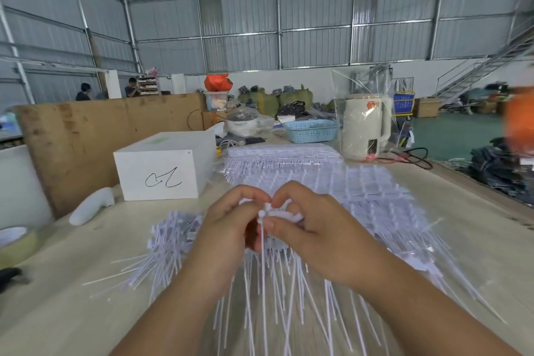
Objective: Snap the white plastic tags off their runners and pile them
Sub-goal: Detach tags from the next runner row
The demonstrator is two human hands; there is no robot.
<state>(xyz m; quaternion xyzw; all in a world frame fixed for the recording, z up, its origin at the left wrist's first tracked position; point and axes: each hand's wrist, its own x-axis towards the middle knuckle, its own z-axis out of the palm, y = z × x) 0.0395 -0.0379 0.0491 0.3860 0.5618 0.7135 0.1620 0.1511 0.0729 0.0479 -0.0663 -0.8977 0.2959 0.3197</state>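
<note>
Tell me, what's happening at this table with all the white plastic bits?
A person is working through white plastic tags by hand. The left hand and right hand both pinch one white tag strip held above the table. A loose pile of tags lies to the left, and sheets of tags not yet separated are stacked behind the hands, near a white box.

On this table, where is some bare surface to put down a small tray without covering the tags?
Bare table lies at the near left, between the loose pile of tags, the white box and the tape roll. A narrower bare strip runs along the right edge. The middle is crowded with tag sheets and both hands.
</note>
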